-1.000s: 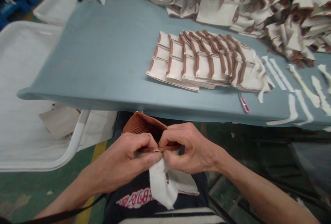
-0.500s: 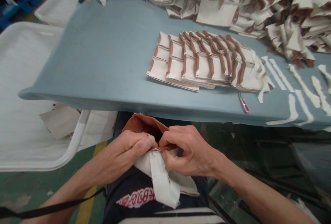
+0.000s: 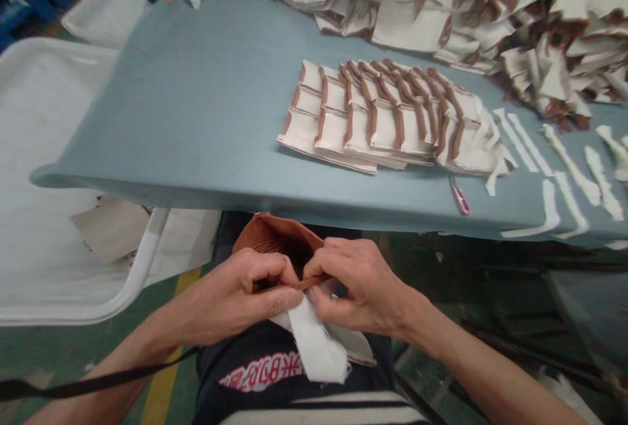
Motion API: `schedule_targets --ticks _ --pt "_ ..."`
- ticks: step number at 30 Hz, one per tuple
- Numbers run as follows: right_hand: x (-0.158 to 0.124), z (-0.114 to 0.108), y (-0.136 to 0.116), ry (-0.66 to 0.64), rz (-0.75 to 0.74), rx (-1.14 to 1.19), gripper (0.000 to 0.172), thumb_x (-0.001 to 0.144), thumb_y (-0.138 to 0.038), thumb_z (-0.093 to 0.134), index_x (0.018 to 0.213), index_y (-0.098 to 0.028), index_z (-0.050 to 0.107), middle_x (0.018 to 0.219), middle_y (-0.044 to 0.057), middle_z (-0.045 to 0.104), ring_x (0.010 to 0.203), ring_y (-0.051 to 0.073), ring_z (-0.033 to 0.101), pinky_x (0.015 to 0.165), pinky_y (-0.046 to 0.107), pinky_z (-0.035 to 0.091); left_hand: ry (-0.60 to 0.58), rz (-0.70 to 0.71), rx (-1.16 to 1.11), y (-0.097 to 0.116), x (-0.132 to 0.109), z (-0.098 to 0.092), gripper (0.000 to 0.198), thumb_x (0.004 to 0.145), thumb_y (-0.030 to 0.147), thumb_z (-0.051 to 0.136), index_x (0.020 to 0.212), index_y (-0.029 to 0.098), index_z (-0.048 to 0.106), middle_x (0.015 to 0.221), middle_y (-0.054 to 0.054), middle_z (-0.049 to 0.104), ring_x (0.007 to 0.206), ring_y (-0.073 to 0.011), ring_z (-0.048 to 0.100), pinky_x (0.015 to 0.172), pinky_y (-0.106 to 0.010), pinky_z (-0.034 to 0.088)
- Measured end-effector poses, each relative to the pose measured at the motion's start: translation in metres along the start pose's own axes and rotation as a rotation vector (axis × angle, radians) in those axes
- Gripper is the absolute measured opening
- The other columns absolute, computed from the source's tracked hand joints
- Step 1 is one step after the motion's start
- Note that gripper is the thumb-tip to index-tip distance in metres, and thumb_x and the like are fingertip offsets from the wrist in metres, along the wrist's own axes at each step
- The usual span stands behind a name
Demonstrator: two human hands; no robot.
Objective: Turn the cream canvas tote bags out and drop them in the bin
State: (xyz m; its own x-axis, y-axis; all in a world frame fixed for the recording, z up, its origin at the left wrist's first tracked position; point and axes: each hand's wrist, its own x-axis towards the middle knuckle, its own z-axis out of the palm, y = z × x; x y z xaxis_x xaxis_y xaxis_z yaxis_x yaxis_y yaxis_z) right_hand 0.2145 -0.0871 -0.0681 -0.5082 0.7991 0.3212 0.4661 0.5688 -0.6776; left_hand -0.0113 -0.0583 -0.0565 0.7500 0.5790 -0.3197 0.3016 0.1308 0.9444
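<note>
A brown-and-cream fabric piece (image 3: 275,234) rests over my lap, its brown side opened toward the table. My left hand (image 3: 258,284) pinches the brown edge of it between thumb and bent forefinger. Close beside it, my right hand (image 3: 350,284) grips the same edge, thumb below and fingers above. Between the two hands a white cloth strip (image 3: 318,343) hangs down from that edge over my dark apron (image 3: 255,346). The upper end of the strip is hidden by the fingers.
Overlapping cream pieces with brown edging (image 3: 387,121) lie on the blue-grey table (image 3: 196,98). A pink-handled small tool (image 3: 460,196) and white strips (image 3: 572,163) are to the right. A heap of fabric pieces (image 3: 549,26) fills the back right. White tubs (image 3: 49,242) stand left.
My left thumb has moved down and lies flatter along the brown edge. The white strip's hanging end has swung slightly to the right.
</note>
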Motion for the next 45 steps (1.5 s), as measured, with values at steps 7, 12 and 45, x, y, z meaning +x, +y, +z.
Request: schedule_targets --ticks 7,12,45 --pt "-0.001 0.002 0.001 -0.003 -0.113 -0.082 0.016 0.08 -0.008 0.051 0.077 -0.023 0.058 0.063 -0.003 0.064 0.056 0.014 0.051 0.058 0.03 0.039 -0.089 -0.016 0.061 -0.001 -0.004 -0.006 0.05 0.11 0.047 0.036 0.083 0.017 0.065 0.081 -0.001 0.064 0.075 -0.0164 0.054 0.071 -0.026 0.045" --pt "-0.001 0.004 -0.001 0.009 -0.147 -0.101 0.017 0.082 -0.008 0.05 0.077 -0.023 0.057 0.063 -0.004 0.063 0.055 0.014 0.048 0.057 0.029 0.037 -0.08 -0.023 0.127 -0.002 -0.004 -0.003 0.048 0.107 0.051 0.042 0.071 0.02 0.047 0.071 0.003 0.047 0.067 -0.0148 0.044 0.061 -0.025 0.037" --pt "-0.003 -0.016 0.014 -0.386 0.208 0.43 0.008 0.092 -0.01 0.062 0.09 -0.018 0.066 0.077 -0.003 0.064 0.065 0.01 0.05 0.064 0.021 0.038 0.152 0.402 0.531 -0.029 -0.003 0.015 0.035 0.107 0.019 0.045 0.072 0.02 0.048 0.064 0.007 0.049 0.057 -0.0095 0.046 0.058 -0.025 0.032"
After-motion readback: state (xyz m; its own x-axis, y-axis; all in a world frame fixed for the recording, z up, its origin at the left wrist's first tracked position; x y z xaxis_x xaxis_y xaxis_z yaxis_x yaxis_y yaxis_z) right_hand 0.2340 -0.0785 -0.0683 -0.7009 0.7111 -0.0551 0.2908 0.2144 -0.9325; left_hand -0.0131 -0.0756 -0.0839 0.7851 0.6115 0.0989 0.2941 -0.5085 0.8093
